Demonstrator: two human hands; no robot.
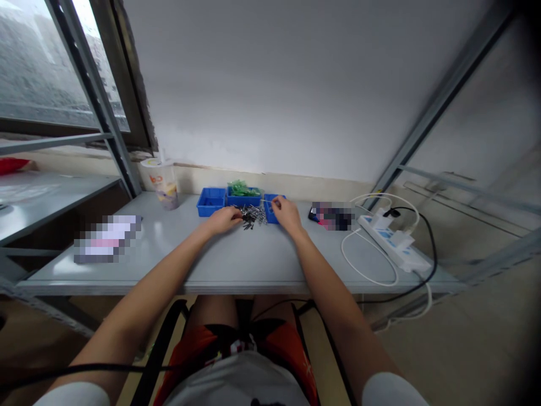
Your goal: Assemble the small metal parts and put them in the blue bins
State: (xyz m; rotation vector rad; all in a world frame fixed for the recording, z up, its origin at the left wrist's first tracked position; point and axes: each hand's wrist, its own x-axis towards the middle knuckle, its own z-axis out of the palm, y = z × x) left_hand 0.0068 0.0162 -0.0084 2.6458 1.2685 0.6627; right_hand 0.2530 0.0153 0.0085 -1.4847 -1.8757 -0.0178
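Note:
A loose pile of small metal screws (256, 214), some dark and some silver, lies on the grey tabletop. My left hand (225, 220) rests at the pile's left edge, its fingers curled together; whatever they hold is too small to make out. Over the right blue bin (270, 216) is my right hand (287, 214), thumb and fingers pinched. A thin pale sliver shows by its fingertips, of a kind I cannot tell. Behind the pile stands the middle blue bin (244, 201), heaped with green plastic pieces (240, 188). The left blue bin (211, 203) stands beside it.
A drink cup with a straw (163, 183) stands at the back left. One blurred phone-like object (109, 238) lies left, and a dark blurred item (332, 216) lies right. A white power strip (395, 242) with plugs and looping cables occupies the right end. Metal shelf posts frame both sides.

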